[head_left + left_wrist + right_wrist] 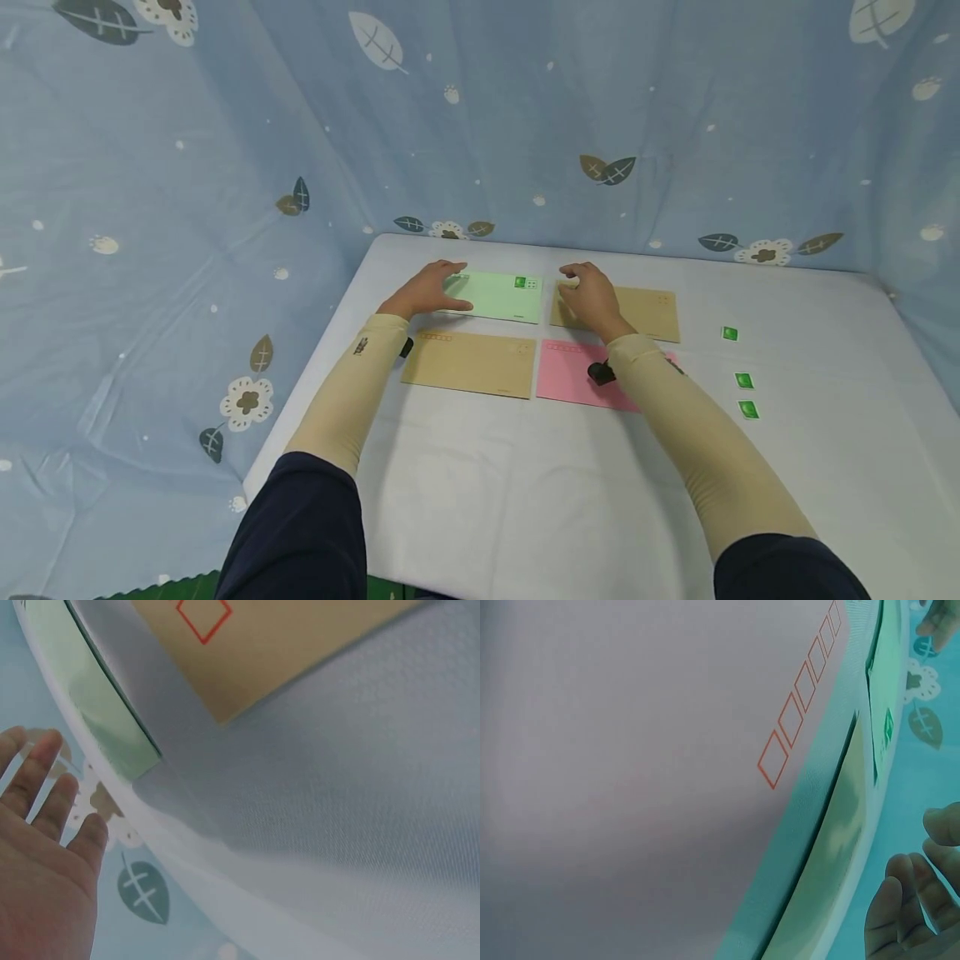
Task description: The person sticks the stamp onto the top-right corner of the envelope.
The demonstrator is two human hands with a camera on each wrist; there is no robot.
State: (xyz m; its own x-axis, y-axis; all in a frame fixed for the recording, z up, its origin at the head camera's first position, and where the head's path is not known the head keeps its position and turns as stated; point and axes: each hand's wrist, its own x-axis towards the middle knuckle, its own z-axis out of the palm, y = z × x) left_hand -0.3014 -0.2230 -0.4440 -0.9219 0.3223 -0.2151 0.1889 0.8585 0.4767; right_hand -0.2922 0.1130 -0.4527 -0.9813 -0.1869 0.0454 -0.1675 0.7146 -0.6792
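Observation:
My left hand (426, 290) hovers at the left end of a pale green envelope (495, 300), thumb and fingers spread apart. A green stamp (520, 282) sits at that envelope's upper right. In the left wrist view, the fingers are extended and hold nothing. Over the left part of the back tan envelope (645, 312) is my right hand (591, 298), its fingers loosely bent. The right wrist view shows no object between those fingers; contact with the envelope cannot be made out. Below my right wrist lies a pink envelope (566, 379), partly hidden by the forearm.
Another tan envelope (468, 367) lies at the front left, beside the pink one. Three loose green stamps, the farthest one (730, 333), the middle one (743, 381) and the nearest one (748, 409), lie to the right on the white table (450, 483). A patterned blue curtain (510, 125) hangs behind.

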